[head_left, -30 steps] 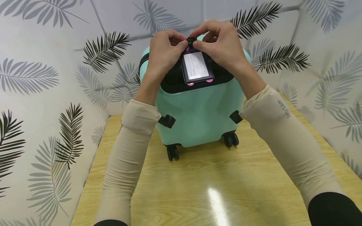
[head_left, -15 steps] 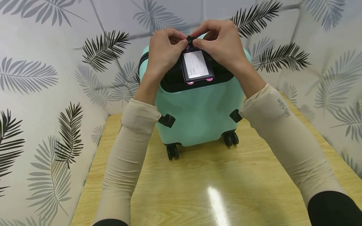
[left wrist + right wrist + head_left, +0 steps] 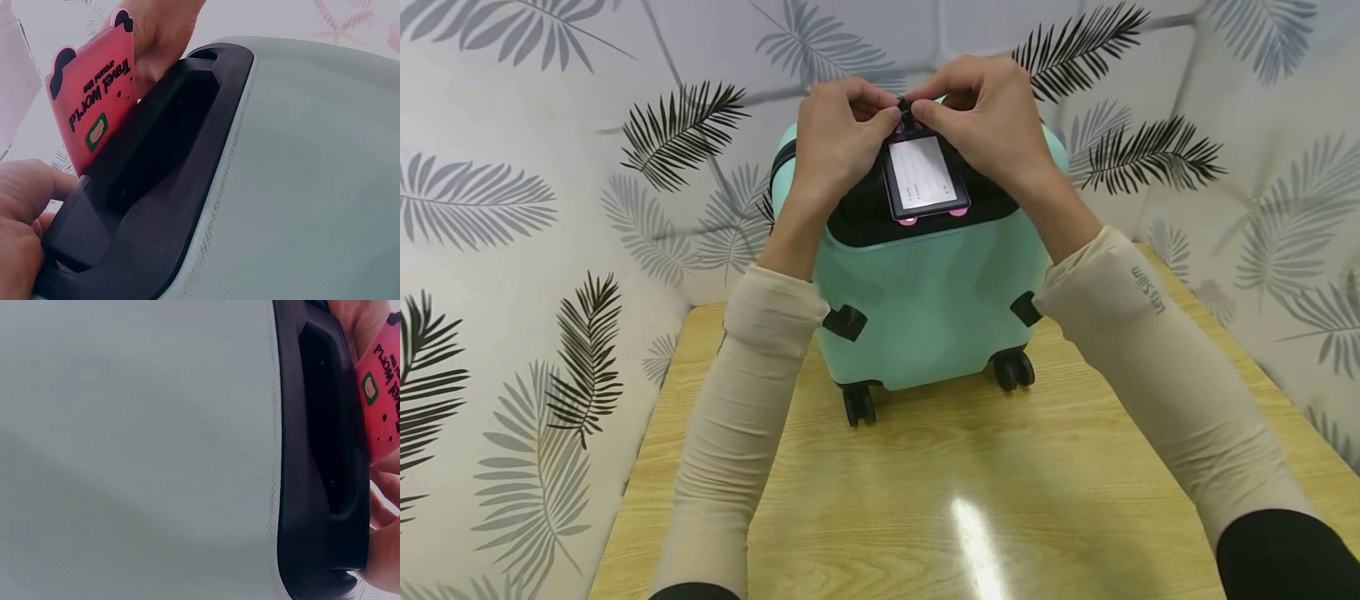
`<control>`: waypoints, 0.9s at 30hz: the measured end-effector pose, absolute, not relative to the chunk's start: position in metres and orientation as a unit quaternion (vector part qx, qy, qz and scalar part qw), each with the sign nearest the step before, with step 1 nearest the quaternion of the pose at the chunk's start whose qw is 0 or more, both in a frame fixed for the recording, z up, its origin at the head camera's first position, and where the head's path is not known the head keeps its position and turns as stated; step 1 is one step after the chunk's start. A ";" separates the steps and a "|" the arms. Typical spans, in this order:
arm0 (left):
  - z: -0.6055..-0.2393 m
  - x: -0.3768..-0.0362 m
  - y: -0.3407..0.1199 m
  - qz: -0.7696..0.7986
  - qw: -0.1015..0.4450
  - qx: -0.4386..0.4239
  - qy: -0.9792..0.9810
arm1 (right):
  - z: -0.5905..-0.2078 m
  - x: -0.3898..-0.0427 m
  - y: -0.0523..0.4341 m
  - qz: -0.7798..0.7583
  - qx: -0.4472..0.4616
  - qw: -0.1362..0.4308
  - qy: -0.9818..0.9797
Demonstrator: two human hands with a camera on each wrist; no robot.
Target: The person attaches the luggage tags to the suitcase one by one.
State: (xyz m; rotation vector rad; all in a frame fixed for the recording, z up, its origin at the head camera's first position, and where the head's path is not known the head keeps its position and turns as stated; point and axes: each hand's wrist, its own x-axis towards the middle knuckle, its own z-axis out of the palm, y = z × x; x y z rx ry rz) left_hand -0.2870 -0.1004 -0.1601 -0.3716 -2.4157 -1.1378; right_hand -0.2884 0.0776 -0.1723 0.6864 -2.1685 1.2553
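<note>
A small mint-green suitcase (image 3: 925, 308) stands upright on its black wheels on a wooden table (image 3: 970, 500). A luggage tag (image 3: 923, 175) with a white card window and pink back (image 3: 94, 106) lies over the black handle (image 3: 162, 162) on top of the case. My left hand (image 3: 838, 142) and right hand (image 3: 992, 121) meet above the tag, and both pinch its black strap (image 3: 906, 111) at the upper end. In the right wrist view the pink tag (image 3: 384, 394) shows beside the handle recess (image 3: 325, 425).
Walls with a grey and black leaf print (image 3: 512, 200) close in the table at the left, back and right. The suitcase's two front wheels (image 3: 859, 406) stand on the tabletop. Bare wood with a light glare lies in front of the case.
Both hands stay pinched on the strap with only tiny finger shifts. The tag and suitcase have hardly moved.
</note>
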 end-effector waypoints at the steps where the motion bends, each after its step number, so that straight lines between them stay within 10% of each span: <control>1: -0.160 -0.287 -0.100 -0.411 0.222 -0.135 -0.874 | -0.173 -0.288 0.077 0.462 0.256 0.272 -0.804; 27: -0.161 -0.287 -0.100 -0.408 0.221 -0.159 -0.871 | -0.172 -0.290 0.073 0.417 0.255 0.310 -0.816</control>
